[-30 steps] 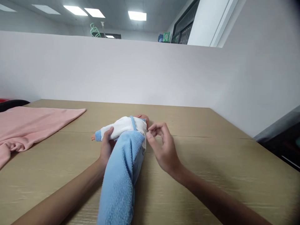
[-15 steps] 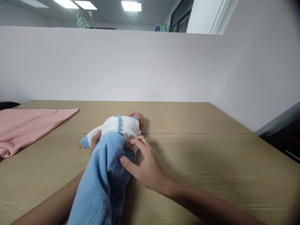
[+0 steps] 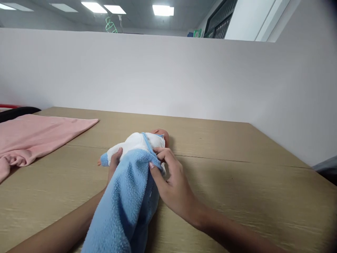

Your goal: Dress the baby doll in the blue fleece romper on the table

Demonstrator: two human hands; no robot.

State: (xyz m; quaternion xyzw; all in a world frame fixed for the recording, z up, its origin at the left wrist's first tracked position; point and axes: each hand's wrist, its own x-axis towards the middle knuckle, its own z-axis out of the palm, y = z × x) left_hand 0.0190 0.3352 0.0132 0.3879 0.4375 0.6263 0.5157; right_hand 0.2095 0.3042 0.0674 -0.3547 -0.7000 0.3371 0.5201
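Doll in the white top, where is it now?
In the head view, the doll is near the middle of the table, left of the right hand, by the left hand, just beyond the blue fleece.

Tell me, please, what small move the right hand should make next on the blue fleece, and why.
I'd suggest the right hand gently smooth the edge of the blue fleece flat against the doll: thumb and fingers seem to pinch that edge already, it looks bunched there, and the left hand lies against the doll's other side, probably able to steady it.
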